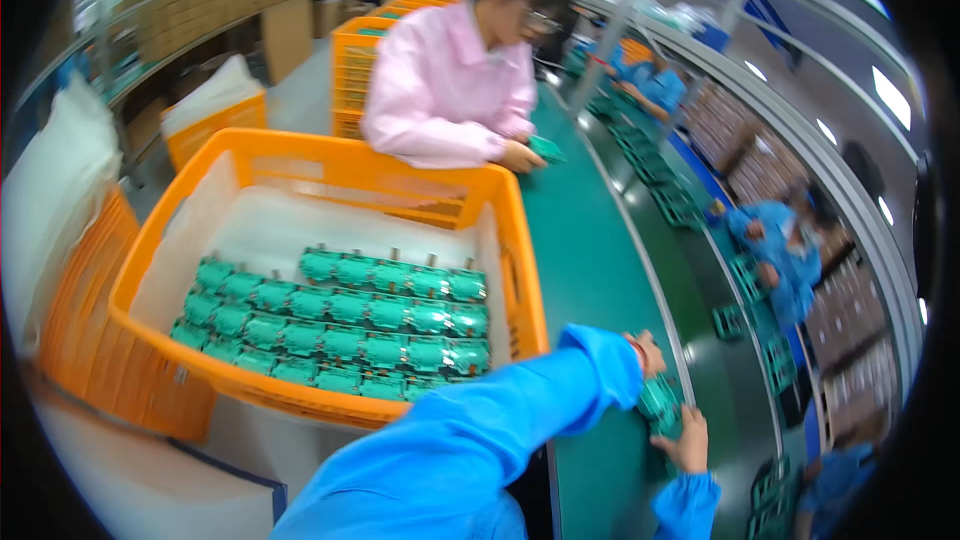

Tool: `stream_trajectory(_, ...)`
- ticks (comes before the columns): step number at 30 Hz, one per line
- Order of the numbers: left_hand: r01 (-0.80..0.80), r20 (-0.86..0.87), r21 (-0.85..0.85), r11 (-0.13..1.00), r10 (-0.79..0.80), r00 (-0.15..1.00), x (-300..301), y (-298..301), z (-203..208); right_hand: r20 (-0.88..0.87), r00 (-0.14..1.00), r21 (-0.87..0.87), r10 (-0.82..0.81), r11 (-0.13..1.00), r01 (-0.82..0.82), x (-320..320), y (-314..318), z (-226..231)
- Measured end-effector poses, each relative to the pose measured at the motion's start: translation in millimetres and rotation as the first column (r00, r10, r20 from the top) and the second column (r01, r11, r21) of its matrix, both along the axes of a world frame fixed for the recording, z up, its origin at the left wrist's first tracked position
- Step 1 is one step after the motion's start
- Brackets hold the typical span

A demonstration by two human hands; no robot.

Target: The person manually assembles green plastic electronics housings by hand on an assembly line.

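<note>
At the right of centre, over the green work surface, my hands hold a green plastic housing (658, 402). My left hand (650, 353) grips its far end, with the blue-sleeved arm stretched across in front of the crate. Around the near end close the fingers of my right hand (690, 442). Some of the housing's outline is blurred and covered by the fingers. Left of my hands stands an orange plastic crate (330, 153) with a white lining. Inside lie rows of similar green parts (385, 310), several with a small metal-coloured stub on top.
Beyond the crate, a co-worker in pink (440, 90) holds another green part (546, 149). A dark conveyor belt (690, 285) with green parts runs beside the green work surface (580, 240). Across it sit co-workers in blue (785, 250). More orange crates (355, 70) stand behind.
</note>
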State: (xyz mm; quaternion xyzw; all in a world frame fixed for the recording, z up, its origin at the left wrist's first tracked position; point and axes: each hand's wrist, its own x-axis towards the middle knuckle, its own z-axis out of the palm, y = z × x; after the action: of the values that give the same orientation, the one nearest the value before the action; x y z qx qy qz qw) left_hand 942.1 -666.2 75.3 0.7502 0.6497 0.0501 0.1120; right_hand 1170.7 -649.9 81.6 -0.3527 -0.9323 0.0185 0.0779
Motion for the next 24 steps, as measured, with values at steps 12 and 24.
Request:
stream_trajectory(12,0.041,-0.053,-0.004,0.999,-0.041,0.998,-15.3,-15.2,4.6,-0.099,0.994,-0.127,-0.044,0.991,0.031,9.8,-6.9,39.9)
stream_trajectory(24,0.179,-0.133,0.042,0.983,-0.172,0.976,-10.4,-7.8,9.4,0.115,0.989,-0.033,0.098,0.995,-0.095,-24.3,-9.7,19.2)
